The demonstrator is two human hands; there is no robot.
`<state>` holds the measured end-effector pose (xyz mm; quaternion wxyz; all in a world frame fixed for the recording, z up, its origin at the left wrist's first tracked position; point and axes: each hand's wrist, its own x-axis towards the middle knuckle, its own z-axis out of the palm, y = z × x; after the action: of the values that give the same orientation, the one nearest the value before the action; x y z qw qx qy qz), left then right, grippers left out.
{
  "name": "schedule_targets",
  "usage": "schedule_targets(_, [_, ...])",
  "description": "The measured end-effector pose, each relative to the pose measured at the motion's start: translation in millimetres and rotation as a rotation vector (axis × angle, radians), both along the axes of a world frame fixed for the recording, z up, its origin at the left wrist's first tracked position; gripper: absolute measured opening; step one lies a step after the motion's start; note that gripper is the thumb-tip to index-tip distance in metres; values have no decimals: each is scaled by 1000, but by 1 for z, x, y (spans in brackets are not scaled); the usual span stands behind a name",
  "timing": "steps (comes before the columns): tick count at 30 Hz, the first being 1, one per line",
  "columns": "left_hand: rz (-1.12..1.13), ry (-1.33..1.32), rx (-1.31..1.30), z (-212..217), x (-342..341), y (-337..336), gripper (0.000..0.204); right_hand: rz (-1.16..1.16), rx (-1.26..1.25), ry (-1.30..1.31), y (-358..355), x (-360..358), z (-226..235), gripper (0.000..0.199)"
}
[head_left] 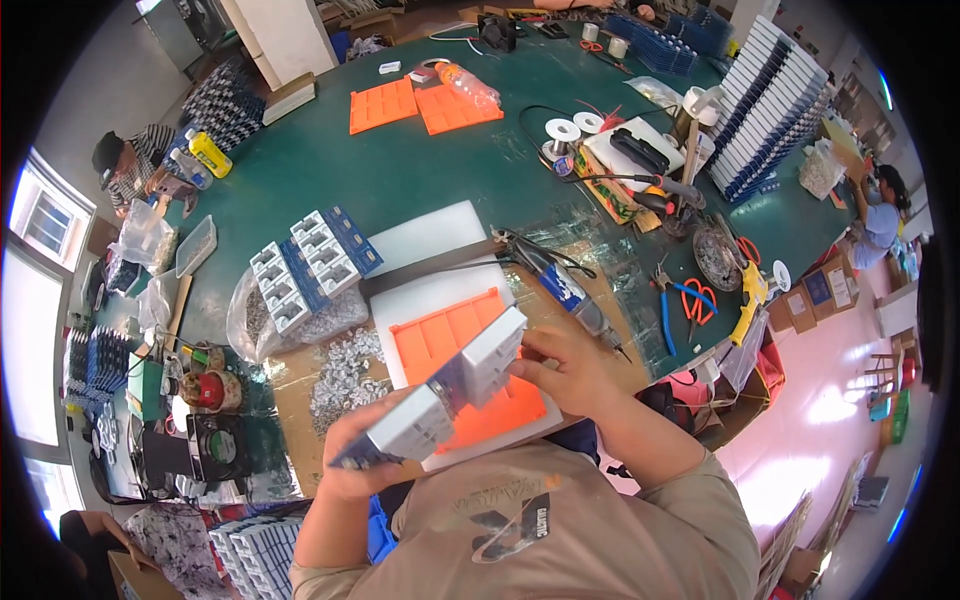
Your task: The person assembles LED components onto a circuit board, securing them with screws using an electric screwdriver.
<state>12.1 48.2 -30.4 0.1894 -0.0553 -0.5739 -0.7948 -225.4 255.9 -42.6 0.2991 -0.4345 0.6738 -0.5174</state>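
Both my hands hold up one long blue board [455, 385] carrying white boxy parts, tilted over an orange compartment tray [450, 345]. My left hand [355, 455] grips its lower left end. My right hand [570, 365] grips the upper right end. The orange tray lies on a white foam sheet [425, 250] at the near edge of the green table [420, 165]. A second blue board with white parts [315, 265] lies to the left of the tray.
Loose small silver parts [340, 375] spill from a clear bag left of the tray. A soldering tool [560, 280], blue pliers [668, 315] and orange scissors [700, 300] lie to the right. Two more orange trays [420, 105] sit farther back. Stacked boards [765, 105] stand far right. Other people sit at left [130, 165] and right [880, 215].
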Motion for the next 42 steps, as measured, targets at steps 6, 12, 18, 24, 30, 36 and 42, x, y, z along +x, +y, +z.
schedule_targets(6, [-68,132,-673,52,-27,4,42,2,-186,-778,6,-19,-12,53])
schedule_targets(12, [-129,77,-1472,56,-38,12,50,93,-161,-1036,-1,-35,12,46])
schedule_targets(18, [64,-3,-1578,33,-34,14,45,-41,-123,-831,-1,-38,6,51])
schedule_targets(24, [366,-141,-1551,13,-28,8,56,-34,-134,-854,-2,-38,4,61])
schedule_targets(30, [375,-144,-1613,2,-28,0,64,-36,-35,-821,5,-39,-3,56])
schedule_targets(36, [236,-96,-1595,6,-30,1,53,-35,5,-910,5,-35,-2,53])
schedule_targets(42, [57,-52,-1374,15,-39,15,52,-103,-45,-872,-7,-34,0,59])
